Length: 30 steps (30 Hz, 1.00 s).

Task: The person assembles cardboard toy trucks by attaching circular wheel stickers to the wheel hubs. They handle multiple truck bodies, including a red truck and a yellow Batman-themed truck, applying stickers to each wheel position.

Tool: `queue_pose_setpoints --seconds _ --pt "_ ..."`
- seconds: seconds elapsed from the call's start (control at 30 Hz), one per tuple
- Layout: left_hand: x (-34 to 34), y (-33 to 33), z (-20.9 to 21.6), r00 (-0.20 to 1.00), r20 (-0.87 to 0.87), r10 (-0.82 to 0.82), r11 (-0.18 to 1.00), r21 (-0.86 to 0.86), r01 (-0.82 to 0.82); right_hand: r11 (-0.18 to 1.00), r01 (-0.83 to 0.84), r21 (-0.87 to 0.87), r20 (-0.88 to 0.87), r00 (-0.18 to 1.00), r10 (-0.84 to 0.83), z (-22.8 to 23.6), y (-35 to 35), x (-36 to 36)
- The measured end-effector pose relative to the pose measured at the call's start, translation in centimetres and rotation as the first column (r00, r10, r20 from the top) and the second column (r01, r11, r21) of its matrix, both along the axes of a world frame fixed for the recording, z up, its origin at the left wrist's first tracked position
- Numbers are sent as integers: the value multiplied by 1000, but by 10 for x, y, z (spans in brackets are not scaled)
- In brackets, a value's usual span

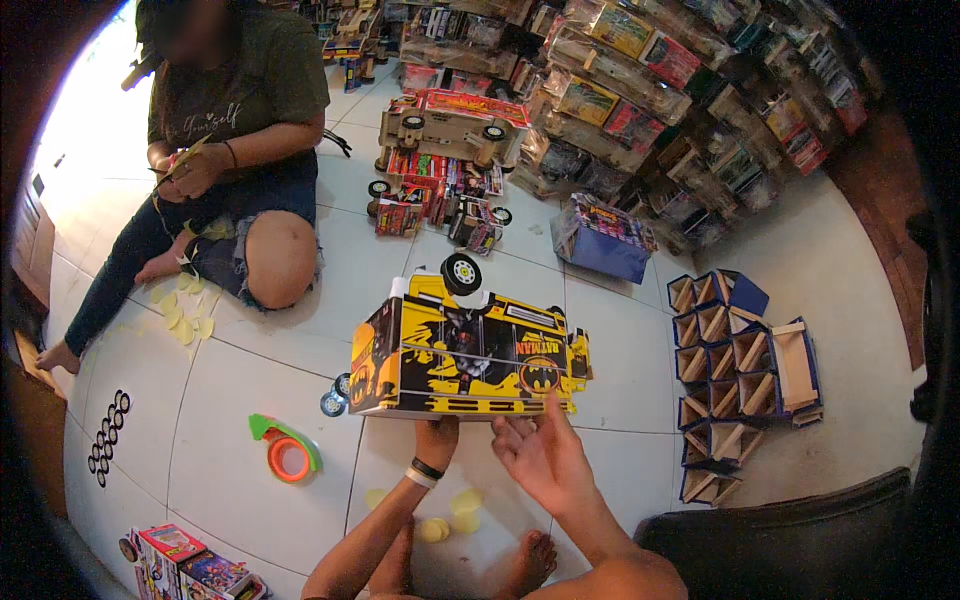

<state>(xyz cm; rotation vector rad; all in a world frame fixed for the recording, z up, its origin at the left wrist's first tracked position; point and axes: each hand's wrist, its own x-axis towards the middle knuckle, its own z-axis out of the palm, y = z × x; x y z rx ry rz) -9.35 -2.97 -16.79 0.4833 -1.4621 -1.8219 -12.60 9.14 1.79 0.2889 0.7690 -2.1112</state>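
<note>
Toy truck [470,350], long axis left-right; left grip [437,435] under lower edge, fingers hidden, can't judge closure; right grip [548,462] spread, nearer right end

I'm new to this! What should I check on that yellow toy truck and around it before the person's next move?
1. Truck supported from below: ok; the left hand is under the yellow-and-black toy truck.
2. Right hand gripping firmly: cannot tell; it is at the truck's lower edge, fairly open.
3. Truck right way up: not ok; its side picture is upside down and a black-tyred wheel is on top.
4. All wheels fitted: cannot tell; part of the truck is hidden.
5. Floor by the feet free of loose bits: not ok; pale yellow discs lie there.
</note>
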Motion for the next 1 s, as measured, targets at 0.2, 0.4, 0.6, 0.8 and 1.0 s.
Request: queue_pose_setpoints --seconds 0.2,0.4,0.6,0.8,1.0 --pt "-49 -35 17 903 -38 -428 851 320 417 990 94 107 -148 986 -77 -3 -53 -107" --pt "-14 -25 -27 879 386 -280 930 -117 348 979 133 155 -373 925 -66 -18 -139 -249" --pt "2 -30 -53 924 352 -149 730 -592 343 951 240 197 -497 860 -114 -29 -226 -340" --pt "-1 -32 -40 919 363 -156 733 -581 354 929 310 204 -482 858 -180 -41 -268 -367" --pt "-1 -33 -41 890 410 -197 738 -536 410 940 283 189 -534 833 -143 -37 -287 -369"
